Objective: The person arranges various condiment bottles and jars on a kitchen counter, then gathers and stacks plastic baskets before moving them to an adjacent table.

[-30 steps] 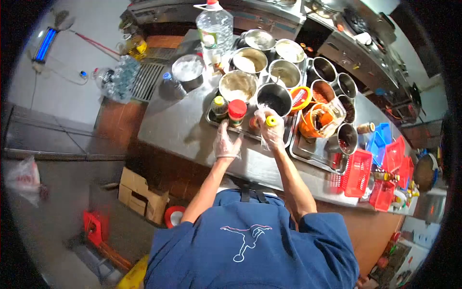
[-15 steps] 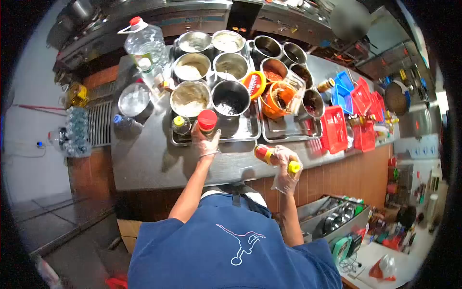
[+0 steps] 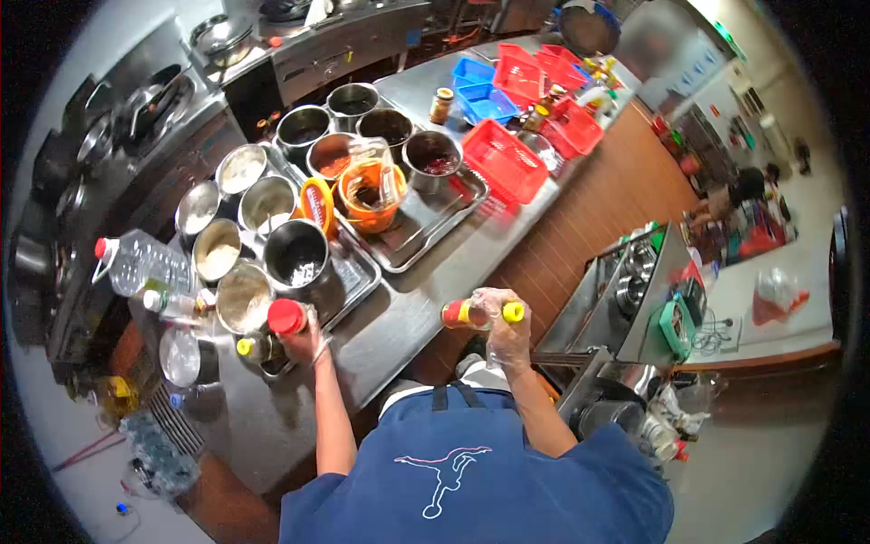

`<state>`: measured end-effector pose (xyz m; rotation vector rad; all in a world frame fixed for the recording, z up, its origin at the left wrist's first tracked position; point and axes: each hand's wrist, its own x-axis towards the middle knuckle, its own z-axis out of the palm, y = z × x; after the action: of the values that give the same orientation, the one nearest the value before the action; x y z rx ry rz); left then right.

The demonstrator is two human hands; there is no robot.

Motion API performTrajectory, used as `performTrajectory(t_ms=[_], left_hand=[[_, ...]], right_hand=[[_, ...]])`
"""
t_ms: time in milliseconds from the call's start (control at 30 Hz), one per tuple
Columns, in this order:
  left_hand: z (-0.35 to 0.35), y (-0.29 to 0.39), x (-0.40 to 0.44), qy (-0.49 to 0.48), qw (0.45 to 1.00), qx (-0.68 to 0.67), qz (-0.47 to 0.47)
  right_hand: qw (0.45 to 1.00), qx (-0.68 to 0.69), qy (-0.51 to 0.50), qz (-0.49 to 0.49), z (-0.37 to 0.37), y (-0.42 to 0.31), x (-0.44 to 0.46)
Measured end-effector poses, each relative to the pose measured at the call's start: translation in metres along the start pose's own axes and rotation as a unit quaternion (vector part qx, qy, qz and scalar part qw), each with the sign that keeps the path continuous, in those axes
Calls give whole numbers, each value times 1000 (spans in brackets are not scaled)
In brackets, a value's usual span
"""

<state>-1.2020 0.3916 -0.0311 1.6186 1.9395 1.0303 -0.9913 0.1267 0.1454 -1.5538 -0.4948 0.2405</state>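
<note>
Overhead view of a kitchen: a person in a dark blue shirt (image 3: 471, 471), w/ clear plastic gloves on both hands, is at a metal surface (image 3: 412, 313) full of pots & trays.

The left hand (image 3: 308, 340) has its grip closed partway round a red-lidded jar (image 3: 286, 317), fingers at the side just below the lid; some of them are hidden. The jar is at the near end of the left tray (image 3: 364, 283), w/ a small yellow-capped bottle (image 3: 260, 347) right beside it.

The right hand (image 3: 509, 335) is well apart from the left, its grip closed round a red-labelled bottle (image 3: 459, 314). The bottle is tipped over on its side, label end toward pic left, yellow cap (image 3: 513, 311) toward pic right. It's held in the air, near the edge of the surface.

Just behind the jar is a deep metal pot (image 3: 296, 252) w/ dark contents; more pots, some w/ pale contents, sit close by. An orange lid (image 3: 317, 207) stands tilted btwn that pot & an orange tub (image 3: 370, 204) at the right tray (image 3: 421, 238).

Top of pic: red baskets (image 3: 504, 161), blue baskets (image 3: 485, 102) & a small jar (image 3: 441, 106). Far left: a big clear bottle (image 3: 149, 263) w/ a red cap, lying tilted in view.
</note>
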Motion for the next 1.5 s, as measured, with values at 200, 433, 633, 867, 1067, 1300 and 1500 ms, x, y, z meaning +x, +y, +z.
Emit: performTrajectory(t_ms=[200,433,633,867,1067,1300,1500], left_hand=[[-30,54,-18,22,976,-216,0],[11,-2,-62,-114,933,-339,-37],[21,79,-139,-212,872,-435,-73],[67,219,-227,-323,751,-566,-112],[105,296,-292,-403,680,-600,-118],[158,350,-339,-488,696,-511,-131],[245,428,-384,-558,675,-481,-44]], right_hand=[[999,-14,37,-13,-34,-2,8],[998,-44,42,-21,-80,-1,41],[997,20,71,-13,-138,7,81],[975,178,101,88,-215,12,117],[964,173,193,60,-277,40,147],[945,144,285,72,-347,61,174],[919,130,367,68,-409,88,217]])
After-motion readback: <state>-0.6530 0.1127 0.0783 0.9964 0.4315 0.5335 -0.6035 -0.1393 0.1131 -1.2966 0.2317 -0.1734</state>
